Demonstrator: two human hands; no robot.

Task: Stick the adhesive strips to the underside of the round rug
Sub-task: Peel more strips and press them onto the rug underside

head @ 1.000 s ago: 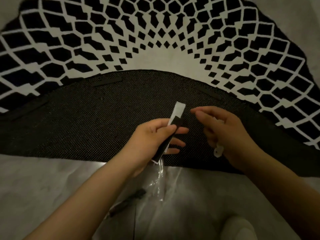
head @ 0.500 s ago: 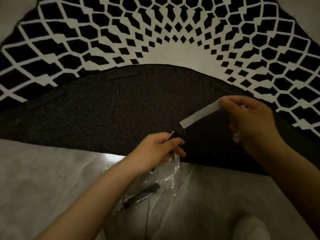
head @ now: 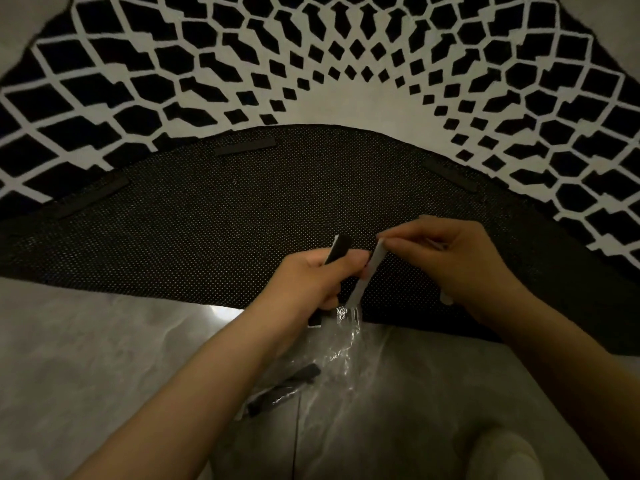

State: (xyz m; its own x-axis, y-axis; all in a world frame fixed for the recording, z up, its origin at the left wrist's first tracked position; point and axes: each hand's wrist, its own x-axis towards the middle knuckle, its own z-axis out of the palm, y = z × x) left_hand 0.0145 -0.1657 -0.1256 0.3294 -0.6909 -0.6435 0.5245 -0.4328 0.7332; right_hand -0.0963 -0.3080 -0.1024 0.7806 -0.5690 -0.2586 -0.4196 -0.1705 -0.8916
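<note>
From over the person's head, the round rug (head: 346,64) lies on the floor (head: 86,358) with its near edge folded back, so the dark dotted underside (head: 207,230) faces up just beyond both hands. The left hand (head: 311,282) has its grip curled round a black adhesive strip (head: 337,249), whose top end pokes up above the fingers and whose bottom end shows below the palm. Just right of it, the right hand (head: 457,258) pinches the top of a white backing strip (head: 365,275) between fingertips; that strip slants down toward the left hand's thumb, touching it. Three more black strips are already stuck along the folded edge, beyond the hands: one far left (head: 93,199), one up left (head: 244,147), one up right (head: 450,174). Below the left wrist lies a crumpled clear plastic bag (head: 332,362) with spare black strips (head: 284,389) in it.
</note>
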